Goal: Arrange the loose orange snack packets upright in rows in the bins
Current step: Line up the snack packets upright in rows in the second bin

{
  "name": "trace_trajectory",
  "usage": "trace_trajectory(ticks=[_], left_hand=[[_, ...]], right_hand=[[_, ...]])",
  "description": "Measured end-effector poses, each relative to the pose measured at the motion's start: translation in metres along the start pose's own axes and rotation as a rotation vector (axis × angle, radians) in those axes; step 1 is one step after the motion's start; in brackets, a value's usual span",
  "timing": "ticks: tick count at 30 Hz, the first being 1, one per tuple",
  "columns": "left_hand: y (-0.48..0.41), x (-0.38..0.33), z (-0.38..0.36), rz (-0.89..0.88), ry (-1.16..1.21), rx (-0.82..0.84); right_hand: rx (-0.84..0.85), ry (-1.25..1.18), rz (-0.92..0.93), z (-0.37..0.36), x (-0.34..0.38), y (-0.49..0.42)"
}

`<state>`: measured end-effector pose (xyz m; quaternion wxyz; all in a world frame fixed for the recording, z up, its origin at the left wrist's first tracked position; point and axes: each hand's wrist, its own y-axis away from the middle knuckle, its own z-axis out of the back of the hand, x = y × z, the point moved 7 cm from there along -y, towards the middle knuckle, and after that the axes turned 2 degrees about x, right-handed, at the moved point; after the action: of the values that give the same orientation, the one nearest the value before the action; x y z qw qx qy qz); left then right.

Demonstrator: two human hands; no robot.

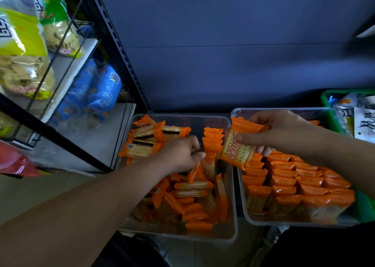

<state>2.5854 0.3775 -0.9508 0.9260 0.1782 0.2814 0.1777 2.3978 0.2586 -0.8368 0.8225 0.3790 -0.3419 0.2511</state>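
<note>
Head view, stock entry.

Left bin [174, 115]: clear plastic, sitting on the floor at the near centre. Loose orange packets [192, 195] are lying jumbled across its left and near parts, flat and tilted, overlapping one another. A short upright row [213, 140] is standing against its far right wall.

Right bin [316, 109]: clear plastic, sitting just beside the left bin on its right. Upright packets [294, 177] are standing in several packed rows, filling most of it from the near wall to under the right hand.

Right hand [284, 132]: hovering over the far part of the right bin, reaching leftward. Fingers and thumb are clamping a held bunch [237, 145] of orange packets, which is hanging tilted above the gap between the two bins.

Left hand [182, 155]: reaching into the left bin, knuckles up, fingers curling downward beside the short upright row. Whether it is gripping a packet cannot be told, since the fingertips are hiding among the wrappers.

Green basket [326, 98]: sitting at the far right, just beyond the right bin, carrying white and black printed bags.

Wire shelf [67, 69]: standing on the left, carrying blue packs [101, 92] lower down and yellow-green bags [20, 33] above. A red bag [14, 161] is showing at the left edge.
</note>
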Motion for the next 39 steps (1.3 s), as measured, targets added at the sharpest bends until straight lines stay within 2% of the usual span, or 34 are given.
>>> trace_trajectory(ticks=[4, 7, 10, 13, 15, 18, 22, 24, 26, 28, 34, 37, 39], left_hand=[[-0.017, 0.001, -0.017, 0.115, 0.087, 0.089], [-0.022, -0.002, -0.017, 0.092, 0.125, 0.120], [-0.022, -0.010, -0.013, -0.012, 0.101, 0.053], [-0.021, -0.011, -0.012, -0.050, 0.267, -0.058], [-0.021, -0.011, -0.015, -0.035, 0.312, -0.058], [-0.016, -0.011, -0.016, 0.045, 0.207, 0.066], [0.002, -0.003, -0.013, 0.115, -0.086, 0.424], [0.011, -0.004, -0.014, 0.089, -0.221, 0.525], [0.012, -0.008, -0.017, 0.036, -0.366, 0.524], [0.012, -0.013, -0.021, 0.003, -0.396, 0.483], [0.011, -0.008, -0.024, 0.045, -0.185, 0.432], [0.010, -0.004, -0.023, 0.018, -0.125, 0.391], [0.012, -0.004, -0.018, 0.005, -0.130, 0.369]], right_hand=[[-0.009, -0.005, -0.001, 0.000, -0.001, 0.002], [-0.012, -0.008, 0.007, 0.003, -0.006, 0.003], [-0.022, -0.016, 0.000, 0.011, -0.012, 0.005], [-0.028, -0.007, -0.016, 0.016, -0.016, 0.005], [-0.030, -0.005, -0.020, 0.017, -0.018, 0.004], [-0.017, 0.005, -0.011, 0.013, -0.016, 0.004], [0.007, 0.009, 0.011, 0.004, -0.015, 0.006], [0.019, 0.000, 0.027, 0.000, -0.013, 0.007], [0.037, -0.012, 0.037, -0.008, -0.012, 0.010], [0.051, -0.023, 0.055, -0.020, -0.011, 0.011], [-0.048, -0.018, 0.097, -0.029, -0.009, 0.005], [0.060, -0.047, 0.110, -0.040, -0.006, 0.001], [0.126, 0.064, 0.123, -0.053, -0.006, -0.004]])
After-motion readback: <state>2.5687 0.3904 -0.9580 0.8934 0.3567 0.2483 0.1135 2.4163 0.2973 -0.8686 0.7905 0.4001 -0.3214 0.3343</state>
